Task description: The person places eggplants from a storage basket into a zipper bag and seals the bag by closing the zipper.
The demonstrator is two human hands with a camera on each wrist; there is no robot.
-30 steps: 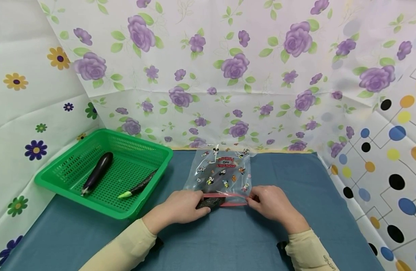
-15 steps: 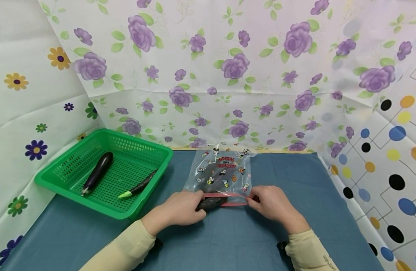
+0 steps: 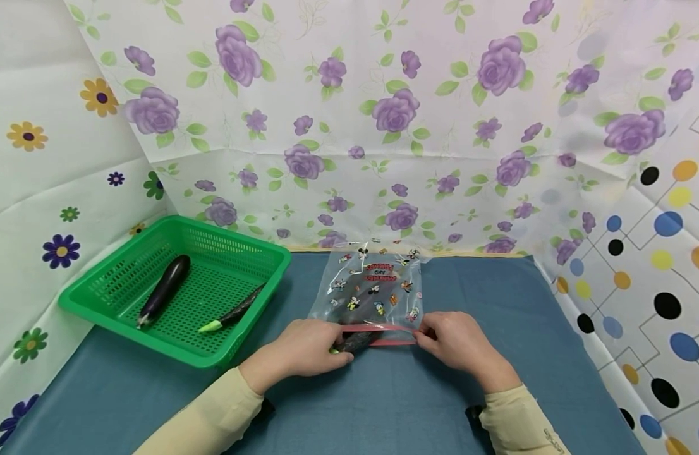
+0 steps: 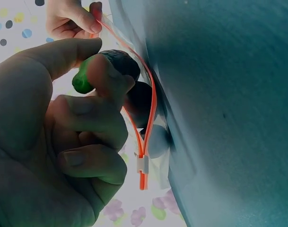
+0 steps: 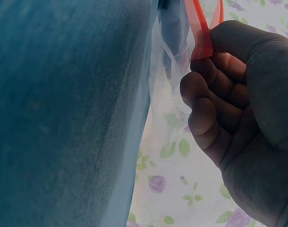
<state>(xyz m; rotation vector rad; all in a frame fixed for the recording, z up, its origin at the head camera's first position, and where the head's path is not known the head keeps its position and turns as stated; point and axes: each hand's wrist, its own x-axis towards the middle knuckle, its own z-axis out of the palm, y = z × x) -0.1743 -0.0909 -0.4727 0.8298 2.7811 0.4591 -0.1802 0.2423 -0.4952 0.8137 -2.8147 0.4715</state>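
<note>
A clear zip bag [image 3: 378, 287] with printed cartoon figures lies flat on the table, its red-edged mouth [image 4: 151, 90] spread open towards me. My left hand [image 3: 306, 347] holds a dark, bumpy cucumber [image 3: 358, 342] by its green end, between thumb and curled fingers. The cucumber's far part reaches into the bag mouth; in the left wrist view its green tip [image 4: 82, 80] shows beside the index finger. Inside the bag are dark rounded shapes [image 4: 140, 104], kind unclear. With thumb and fingertips, my right hand [image 3: 454, 341] pinches the red strip [image 5: 202, 45] at the bag's right corner.
A green plastic basket [image 3: 249, 243] stands at the left, holding an eggplant [image 3: 164, 291] and another dark cucumber [image 3: 236, 313] with a light green end. A pale slider [image 4: 142, 164] sits on the bag's zip. Blue cloth [image 3: 372, 411] covers the table; patterned sheets rise behind and beside.
My left hand has shifted its hold on the cucumber, and the green end now shows at its fingertips. The right hand and the bag stay in place.
</note>
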